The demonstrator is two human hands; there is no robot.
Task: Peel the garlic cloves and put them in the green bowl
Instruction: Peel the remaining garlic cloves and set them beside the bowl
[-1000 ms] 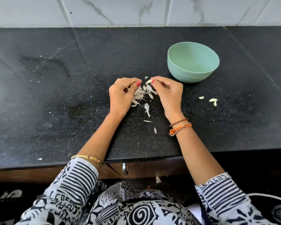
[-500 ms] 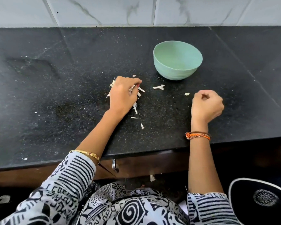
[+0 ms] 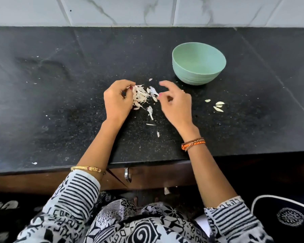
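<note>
The green bowl [image 3: 198, 63] stands on the black counter at the back right, and the part of its inside that I can see holds nothing. A pile of white garlic skins [image 3: 142, 98] lies in the middle. My left hand [image 3: 118, 99] rests at the pile's left edge, its curled fingertips pinching into the skins; what lies between them is hidden. My right hand [image 3: 175, 102] hovers just right of the pile, blurred, its fingers loosely bent and holding nothing I can see. Several pale peeled garlic cloves [image 3: 218, 106] lie on the counter right of that hand.
Stray skin flakes [image 3: 150, 112] lie scattered toward the counter's front edge [image 3: 147, 163]. A white tiled wall [image 3: 147, 11] runs along the back. Below the edge are a drawer handle [image 3: 127, 174] and my patterned clothing.
My right hand has swung back from the right side of the counter to the pile. My left hand stayed at the pile. The view shifted a little.
</note>
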